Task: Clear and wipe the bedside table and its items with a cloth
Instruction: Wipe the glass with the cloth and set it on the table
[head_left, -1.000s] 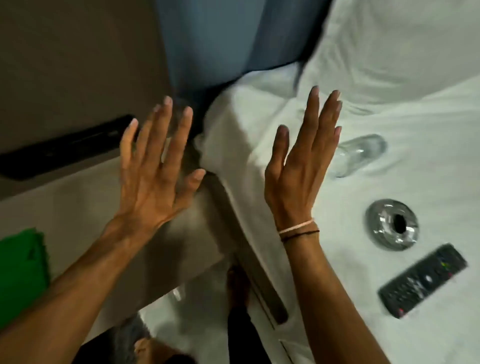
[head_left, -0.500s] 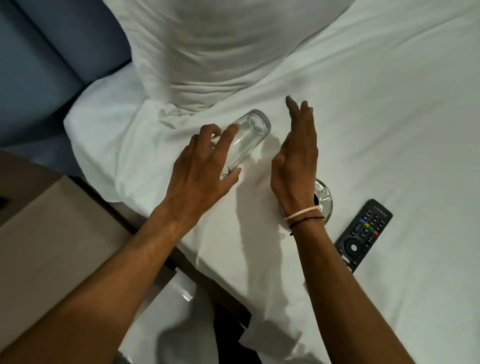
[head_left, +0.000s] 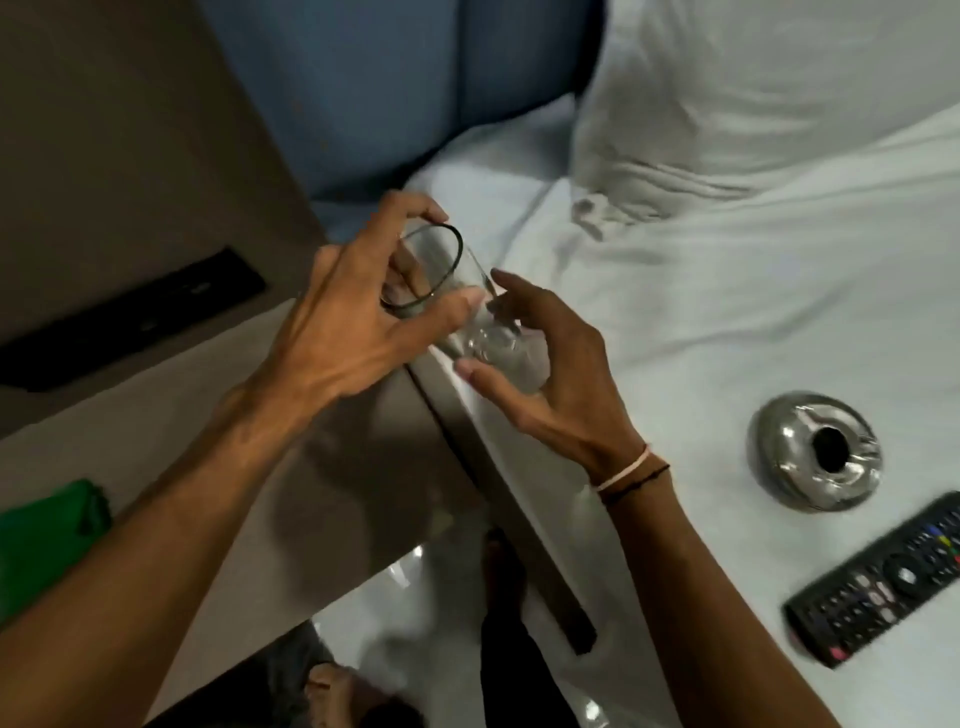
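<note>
Green folded cloth: near left, lying on the beige bedside table. Clear cylindrical drinking glass: held tilted in the air above the table's right edge beside the white-sheeted bed. Left hand: fingers closed around the glass rim. Right hand: fingers curled about the glass base. Round silver metal ashtray: on the bed, right. Black remote control: near right, just beside the ashtray.

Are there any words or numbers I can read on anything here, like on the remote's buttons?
None can be read.
Remote: its buttons are coloured, but any marks on them are too small and blurred.
Glass, metal ashtray, green cloth, black panel: no text shows.
</note>
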